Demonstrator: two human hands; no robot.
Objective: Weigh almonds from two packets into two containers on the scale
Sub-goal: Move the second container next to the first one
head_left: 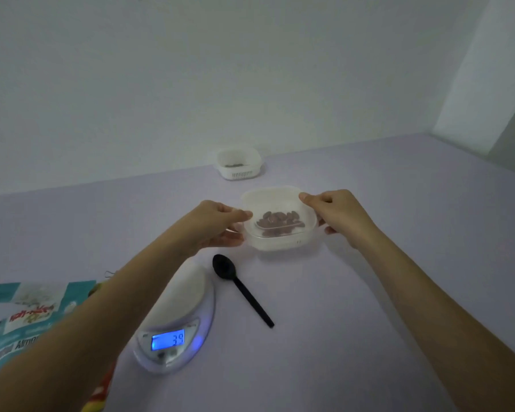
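Where the pale lilac table [369,307] comes nearest, two packets lie at the left edge, partly under the left forearm: one teal printed almond packet [27,316] and one red-and-yellow packet [100,394] of which only a strip shows. Just beside them sits one white oval digital scale [188,295], its blue display [168,340] reading 39. One black plastic spoon [238,286] lies next to it, bowl pointing away. Farther on, the left hand [217,224] and right hand [336,215], set apart, each pinch an opposite rim of one translucent white square plastic container [280,242] holding brown almonds [280,223], too clustered to count. A second white square container [240,171] stands well beyond, by the wall.
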